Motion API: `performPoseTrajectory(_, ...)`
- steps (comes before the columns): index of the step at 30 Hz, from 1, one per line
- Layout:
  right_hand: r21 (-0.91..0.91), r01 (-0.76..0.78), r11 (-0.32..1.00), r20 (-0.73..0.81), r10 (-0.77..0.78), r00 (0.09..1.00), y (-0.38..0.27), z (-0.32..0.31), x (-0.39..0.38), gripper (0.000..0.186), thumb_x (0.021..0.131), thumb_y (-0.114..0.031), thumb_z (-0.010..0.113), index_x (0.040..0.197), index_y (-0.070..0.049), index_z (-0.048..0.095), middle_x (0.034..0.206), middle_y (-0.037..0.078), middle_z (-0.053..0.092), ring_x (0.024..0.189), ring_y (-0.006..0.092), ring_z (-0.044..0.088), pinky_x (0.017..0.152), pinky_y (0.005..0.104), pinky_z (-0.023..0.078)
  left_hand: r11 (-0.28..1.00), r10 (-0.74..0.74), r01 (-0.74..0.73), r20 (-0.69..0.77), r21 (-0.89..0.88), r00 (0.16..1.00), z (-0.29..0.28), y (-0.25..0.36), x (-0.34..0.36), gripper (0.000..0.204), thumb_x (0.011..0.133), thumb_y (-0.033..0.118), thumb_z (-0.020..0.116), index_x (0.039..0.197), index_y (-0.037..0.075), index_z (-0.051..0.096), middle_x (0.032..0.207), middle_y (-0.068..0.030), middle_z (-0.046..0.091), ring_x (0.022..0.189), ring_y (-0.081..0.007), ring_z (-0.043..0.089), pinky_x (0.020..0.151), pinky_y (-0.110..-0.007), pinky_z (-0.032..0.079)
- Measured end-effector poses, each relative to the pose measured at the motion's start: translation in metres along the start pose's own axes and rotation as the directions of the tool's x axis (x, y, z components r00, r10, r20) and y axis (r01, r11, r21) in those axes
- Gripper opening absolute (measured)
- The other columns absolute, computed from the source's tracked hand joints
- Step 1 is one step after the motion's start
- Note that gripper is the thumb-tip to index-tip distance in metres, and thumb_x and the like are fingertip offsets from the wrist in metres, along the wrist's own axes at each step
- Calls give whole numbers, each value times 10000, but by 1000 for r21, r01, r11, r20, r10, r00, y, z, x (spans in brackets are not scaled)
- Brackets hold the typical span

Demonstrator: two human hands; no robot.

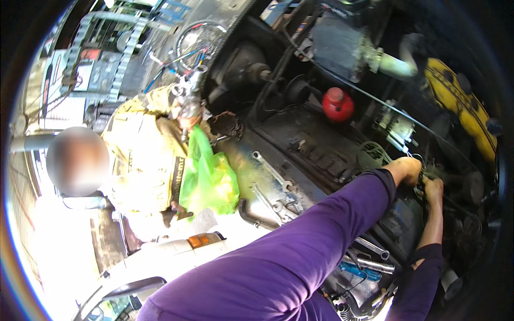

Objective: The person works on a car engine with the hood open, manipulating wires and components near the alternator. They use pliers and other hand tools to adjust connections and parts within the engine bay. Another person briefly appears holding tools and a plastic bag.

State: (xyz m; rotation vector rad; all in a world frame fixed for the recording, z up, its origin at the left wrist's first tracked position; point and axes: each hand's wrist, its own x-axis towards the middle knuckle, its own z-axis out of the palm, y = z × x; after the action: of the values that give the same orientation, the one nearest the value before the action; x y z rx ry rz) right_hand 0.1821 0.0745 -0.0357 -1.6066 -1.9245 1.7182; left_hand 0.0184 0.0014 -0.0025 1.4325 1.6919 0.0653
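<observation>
My left hand [405,170], at the end of a purple sleeve, reaches deep into the engine bay with its fingers curled. Close beside it my right hand [433,190] is closed too. The hands almost meet at a dark, narrow piece [421,176], but the fingertips are hidden and what they grip is unclear. Thin pale wires [411,155] rise just above my left hand. They lead toward a silver cylindrical part [396,130] with a bracket. A coil of greenish hose or cable [375,152] lies left of my left hand.
A yellow engine cover [461,107] lies far right, and a red round container [337,104] stands beyond. Several wrenches, among them a combination wrench [274,172], lie along the bay's edge. At left, another person [144,160] holds a metal part and a green plastic bag [208,179].
</observation>
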Motion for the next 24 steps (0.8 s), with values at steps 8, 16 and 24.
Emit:
performPoseTrajectory(8, 145, -154, 977, 104, 140, 985, 15, -6, 9, 183, 899, -69, 626, 1054, -12, 704, 903, 96, 697, 703, 190, 653, 561, 321, 528, 898, -272, 142, -273, -416, 923, -10, 6, -15, 408, 751, 252, 777, 1070, 4, 721, 1144, -245, 700, 1067, -362, 689, 909, -406, 562)
performPoseTrajectory(16, 111, 27, 993, 13, -29, 1000, 5, -2, 3, 202, 915, -94, 635, 1067, 18, 707, 922, 123, 715, 796, 220, 684, 640, 356, 542, 950, -176, 111, -207, -292, 962, 7, 0, 10, 395, 802, 324, 737, 1056, 21, 744, 1116, -209, 719, 1075, -340, 689, 899, -412, 558)
performPoseTrajectory(24, -400, 238, 885, -14, -266, 964, 29, -8, 22, 251, 873, -123, 618, 1020, 58, 710, 930, 182, 727, 944, 298, 672, 863, 432, 512, 946, -95, 54, -116, -319, 989, -13, 2, -10, 465, 733, 392, 811, 1036, 43, 760, 1074, -200, 729, 1020, -320, 703, 867, -409, 560)
